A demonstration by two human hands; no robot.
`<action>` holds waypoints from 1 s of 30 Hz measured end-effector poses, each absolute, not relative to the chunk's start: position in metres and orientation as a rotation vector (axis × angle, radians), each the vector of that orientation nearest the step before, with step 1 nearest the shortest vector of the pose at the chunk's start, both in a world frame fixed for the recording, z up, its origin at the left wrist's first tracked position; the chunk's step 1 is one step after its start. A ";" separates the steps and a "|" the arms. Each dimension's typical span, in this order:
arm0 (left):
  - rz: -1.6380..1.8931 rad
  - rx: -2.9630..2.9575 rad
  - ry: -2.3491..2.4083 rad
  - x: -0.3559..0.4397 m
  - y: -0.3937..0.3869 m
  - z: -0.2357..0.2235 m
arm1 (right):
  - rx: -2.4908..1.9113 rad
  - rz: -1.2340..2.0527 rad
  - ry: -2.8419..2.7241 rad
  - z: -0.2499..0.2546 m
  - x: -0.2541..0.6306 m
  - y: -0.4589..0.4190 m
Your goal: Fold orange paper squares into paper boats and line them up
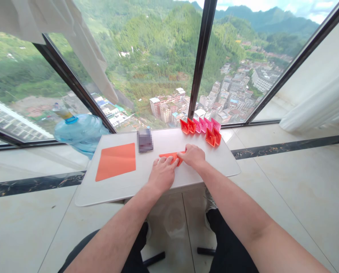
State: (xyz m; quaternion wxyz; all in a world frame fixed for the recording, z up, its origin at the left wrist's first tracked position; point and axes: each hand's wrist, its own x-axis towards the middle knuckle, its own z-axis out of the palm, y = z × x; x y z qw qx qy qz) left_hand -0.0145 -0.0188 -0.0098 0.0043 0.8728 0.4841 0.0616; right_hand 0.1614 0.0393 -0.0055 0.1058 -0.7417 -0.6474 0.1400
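A folded piece of orange paper (173, 154) lies on the white table in front of me. My left hand (161, 174) rests on its left and middle part, fingers spread and pressing down from above. At the paper's right end, my right hand (194, 155) is curled, with the thumb and fingertips closed on the edge. The fingers of both hands cover part of the paper, so its exact fold is hard to make out. A small orange point of it shows below the fingertips.
An unfolded orange sheet (116, 162) lies at the left of the white table (146, 178). Beside it is a dark, pixelated item (145, 141). Several red and pink folded paper boats (213, 137) stand at the back right. A blue water bottle (81, 131) stands beyond the table's left side.
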 end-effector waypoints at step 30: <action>0.264 2.409 1.703 -0.021 0.012 0.000 | -1.586 0.310 -2.478 -0.004 0.161 0.030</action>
